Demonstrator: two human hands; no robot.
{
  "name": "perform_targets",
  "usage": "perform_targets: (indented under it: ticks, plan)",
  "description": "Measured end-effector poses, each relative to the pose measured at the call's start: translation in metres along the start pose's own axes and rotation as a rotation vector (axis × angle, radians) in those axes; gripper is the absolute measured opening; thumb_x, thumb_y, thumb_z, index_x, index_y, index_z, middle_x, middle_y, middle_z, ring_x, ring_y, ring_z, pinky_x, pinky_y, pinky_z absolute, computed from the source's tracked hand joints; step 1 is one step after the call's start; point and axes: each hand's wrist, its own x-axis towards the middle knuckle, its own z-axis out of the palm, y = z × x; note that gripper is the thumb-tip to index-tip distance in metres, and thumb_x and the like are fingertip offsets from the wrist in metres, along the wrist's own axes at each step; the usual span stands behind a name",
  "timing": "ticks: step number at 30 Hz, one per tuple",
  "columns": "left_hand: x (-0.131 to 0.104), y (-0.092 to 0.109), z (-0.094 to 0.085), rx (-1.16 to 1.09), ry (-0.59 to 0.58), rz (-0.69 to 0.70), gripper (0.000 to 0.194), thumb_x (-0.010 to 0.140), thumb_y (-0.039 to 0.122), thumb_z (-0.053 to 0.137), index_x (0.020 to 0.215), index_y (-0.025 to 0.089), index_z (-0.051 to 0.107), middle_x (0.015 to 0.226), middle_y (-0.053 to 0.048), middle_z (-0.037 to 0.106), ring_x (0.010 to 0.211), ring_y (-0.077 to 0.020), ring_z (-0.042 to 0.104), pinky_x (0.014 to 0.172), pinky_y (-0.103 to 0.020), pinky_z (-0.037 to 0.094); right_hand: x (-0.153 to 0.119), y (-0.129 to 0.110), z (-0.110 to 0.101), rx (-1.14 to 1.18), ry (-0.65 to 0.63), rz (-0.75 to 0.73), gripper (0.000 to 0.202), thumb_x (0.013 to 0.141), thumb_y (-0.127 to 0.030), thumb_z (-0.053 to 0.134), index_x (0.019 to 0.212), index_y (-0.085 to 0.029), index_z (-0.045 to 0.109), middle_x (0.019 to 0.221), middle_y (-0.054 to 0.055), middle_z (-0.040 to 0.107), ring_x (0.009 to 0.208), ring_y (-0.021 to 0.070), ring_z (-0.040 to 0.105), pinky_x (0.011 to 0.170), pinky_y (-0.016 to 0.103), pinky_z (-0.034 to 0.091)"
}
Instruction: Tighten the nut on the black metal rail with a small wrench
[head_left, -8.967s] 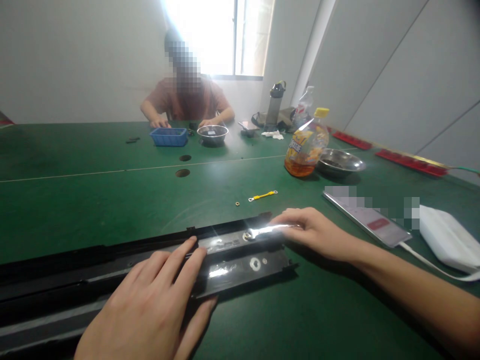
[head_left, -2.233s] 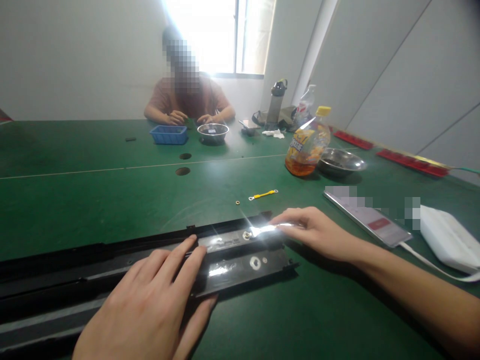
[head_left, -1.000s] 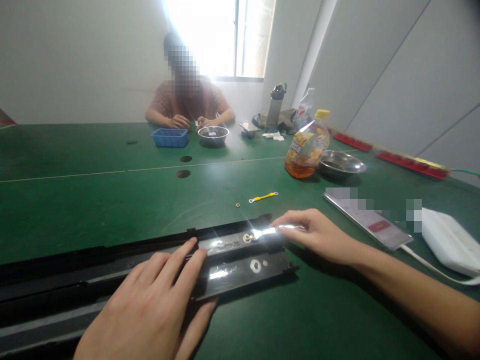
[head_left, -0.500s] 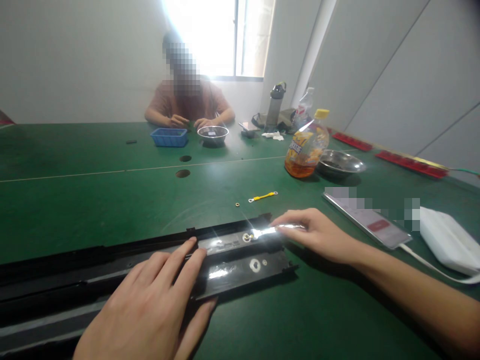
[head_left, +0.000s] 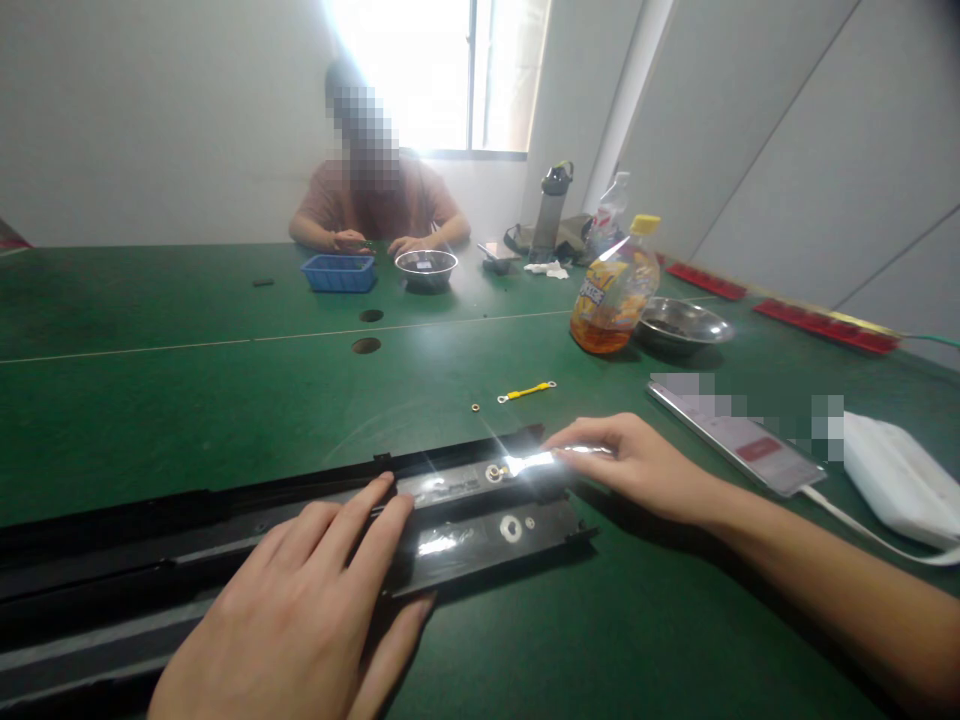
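Note:
A long black metal profile [head_left: 450, 550] lies across the lower left of the green table. My left hand [head_left: 292, 600] wraps over it, fingers on top and thumb at its near edge. A shiny metal wrench [head_left: 536, 461] is pinched in my right hand [head_left: 615, 455], its tip at a small nut [head_left: 493, 473] near the profile's right end. A pale ring around a hole [head_left: 511, 528] shows on the nearer strip. Beyond the profile lie a yellow wire with ring terminals [head_left: 528, 392] and a small loose nut [head_left: 475, 408].
A phone [head_left: 735, 435] with a white cable and a white object [head_left: 896, 480] lie at the right. Behind are a drink bottle [head_left: 611, 300] and a metal bowl [head_left: 686, 328]. Across the table a person [head_left: 379, 205] sits behind a blue basket [head_left: 337, 275] and another bowl [head_left: 426, 268].
My hands, the wrench and the profile show almost no movement. The hand at left of the person opposite has shifted slightly above the blue basket.

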Motion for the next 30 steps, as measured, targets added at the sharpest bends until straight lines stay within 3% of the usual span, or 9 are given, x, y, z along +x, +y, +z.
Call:
perform_targets:
  ticks: [11, 19, 30]
  plan:
    - [0.001, 0.0003, -0.0009, 0.001, 0.004, 0.002, 0.067, 0.091, 0.059, 0.063, 0.147, 0.025, 0.056, 0.15, -0.006, 0.064, 0.116, -0.0284, 0.065, 0.095, -0.047, 0.053, -0.0001, -0.0008, -0.0001, -0.039, -0.046, -0.051, 0.032, 0.098, -0.046, 0.069, 0.112, -0.023, 0.085, 0.116, 0.007, 0.083, 0.106, 0.0277, 0.076, 0.096, 0.039, 0.057]
    - [-0.0006, 0.0003, 0.0002, 0.002, 0.0, 0.003, 0.066, 0.091, 0.059, 0.062, 0.147, 0.024, 0.056, 0.15, -0.006, 0.064, 0.116, -0.0278, 0.065, 0.097, -0.046, 0.052, 0.0001, -0.0002, -0.0006, -0.024, 0.004, -0.005, 0.031, 0.094, -0.047, 0.072, 0.108, -0.022, 0.086, 0.113, 0.008, 0.084, 0.106, 0.0312, 0.077, 0.097, 0.042, 0.057]
    - [0.001, 0.0009, -0.0002, -0.016, -0.012, -0.002, 0.066, 0.091, 0.059, 0.063, 0.148, 0.025, 0.055, 0.15, -0.007, 0.064, 0.116, -0.0296, 0.066, 0.097, -0.047, 0.052, 0.0004, -0.0053, -0.0009, -0.04, -0.038, -0.023, 0.035, 0.095, -0.05, 0.07, 0.111, -0.024, 0.086, 0.117, 0.008, 0.084, 0.108, 0.0309, 0.076, 0.1, 0.043, 0.057]
